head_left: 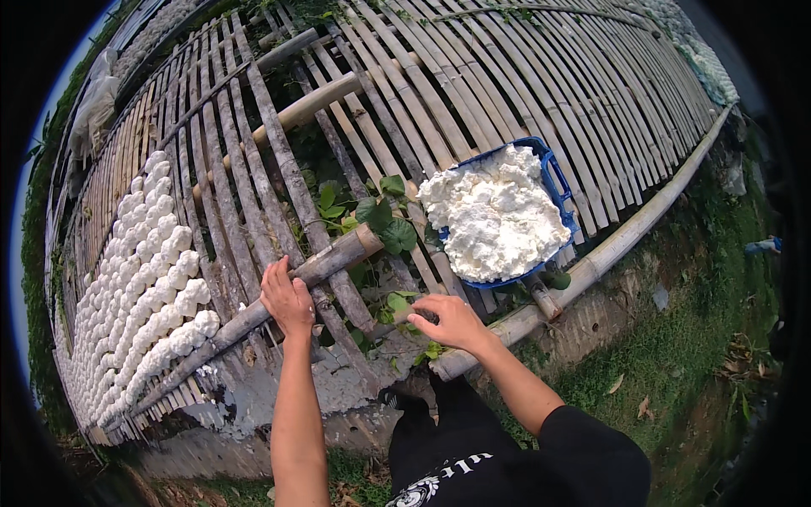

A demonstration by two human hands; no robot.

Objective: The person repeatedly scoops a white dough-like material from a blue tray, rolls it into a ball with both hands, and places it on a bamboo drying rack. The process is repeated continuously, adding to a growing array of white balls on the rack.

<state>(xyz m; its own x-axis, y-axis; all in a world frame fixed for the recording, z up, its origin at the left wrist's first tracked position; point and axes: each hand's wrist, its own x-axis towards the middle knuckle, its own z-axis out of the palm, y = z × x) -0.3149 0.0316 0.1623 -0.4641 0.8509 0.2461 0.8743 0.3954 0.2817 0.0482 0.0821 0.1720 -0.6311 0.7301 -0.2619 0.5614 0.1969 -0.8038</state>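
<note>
1 bamboo rack (272, 127), 1 blue crate (556, 173) of lumpy white mass (498, 215) on its slats
Left hand (289, 296) rests on a thick pole (338, 255), fingers bent, grip unclear; right hand (452, 321), left of and nearer than the crate, has fingers curled beside green leaves (397, 302), whether pinching, I cannot tell.

Right hand (454, 322), grip perhaps partly hidden

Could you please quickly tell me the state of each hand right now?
Left hand: resting on the bamboo pole; whether it grips cannot be told.
Right hand: partly curled near green leaves; whether it holds anything cannot be told.
</note>
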